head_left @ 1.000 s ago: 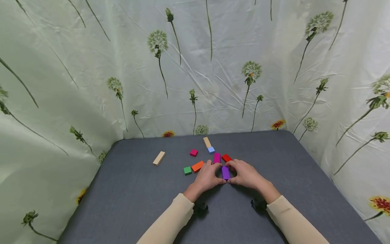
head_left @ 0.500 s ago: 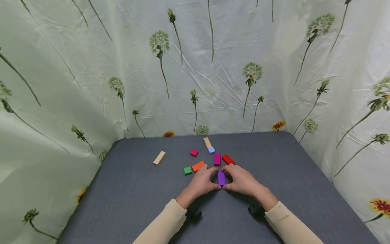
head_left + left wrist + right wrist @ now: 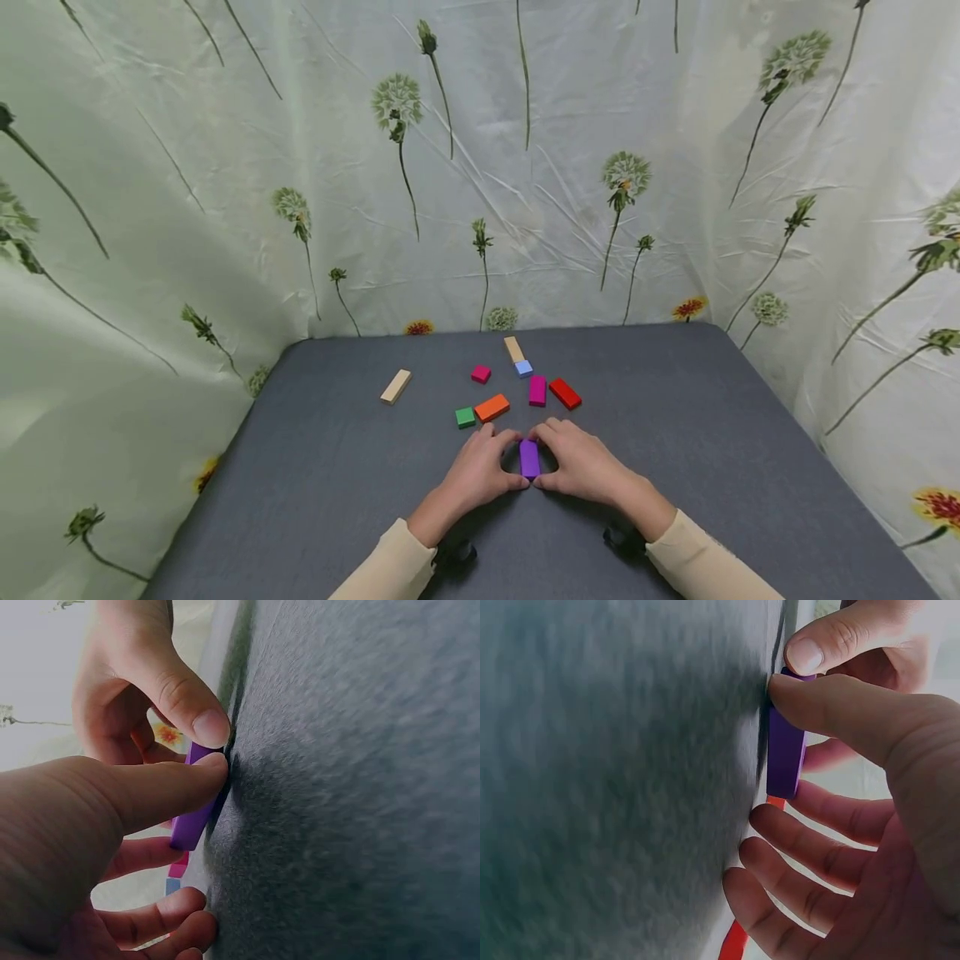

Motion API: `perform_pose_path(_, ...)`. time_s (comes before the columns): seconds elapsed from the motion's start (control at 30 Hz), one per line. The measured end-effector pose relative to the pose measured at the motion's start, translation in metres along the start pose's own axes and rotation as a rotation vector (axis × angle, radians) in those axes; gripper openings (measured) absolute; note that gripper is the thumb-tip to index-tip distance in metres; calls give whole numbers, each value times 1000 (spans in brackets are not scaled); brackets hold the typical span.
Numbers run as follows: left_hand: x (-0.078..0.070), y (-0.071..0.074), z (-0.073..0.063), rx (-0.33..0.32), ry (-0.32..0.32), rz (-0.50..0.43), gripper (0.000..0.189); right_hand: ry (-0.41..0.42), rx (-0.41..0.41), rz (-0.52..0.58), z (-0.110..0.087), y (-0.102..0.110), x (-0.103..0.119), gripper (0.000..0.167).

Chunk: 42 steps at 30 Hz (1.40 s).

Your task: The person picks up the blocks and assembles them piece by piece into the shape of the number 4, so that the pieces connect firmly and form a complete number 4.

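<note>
Lying beyond purple block (image 3: 529, 460): magenta block (image 3: 537, 391)

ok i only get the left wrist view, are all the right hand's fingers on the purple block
Observer: No, in the right wrist view the right hand pinches the purple block between thumb and index finger; its other three fingers are off it.
Operator: got it, any green block out there
Observer: Yes, the head view shows a green block beside the left end of the orange block.
</note>
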State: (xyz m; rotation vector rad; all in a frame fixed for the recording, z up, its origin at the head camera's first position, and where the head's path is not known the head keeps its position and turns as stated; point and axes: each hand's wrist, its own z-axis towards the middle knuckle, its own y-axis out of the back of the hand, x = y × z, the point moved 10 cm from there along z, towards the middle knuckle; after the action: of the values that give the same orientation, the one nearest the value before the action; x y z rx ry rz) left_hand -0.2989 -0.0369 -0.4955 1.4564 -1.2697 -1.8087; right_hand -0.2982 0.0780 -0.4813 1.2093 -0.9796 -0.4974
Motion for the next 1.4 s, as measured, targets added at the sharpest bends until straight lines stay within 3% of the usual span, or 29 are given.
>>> perform_pose_path(0.17,3,-2,-11,29,35,-6,65,15,44,9,-4,-5,9,55)
perform_pose_path(0.4,3,-2,-21,10,19,4,64,4,69,-6,-7,-9,13,54)
perform_pose_path(1.4,11,-9,-25,-37,7,-19,68,48,74,-21,-9,-9,14,56)
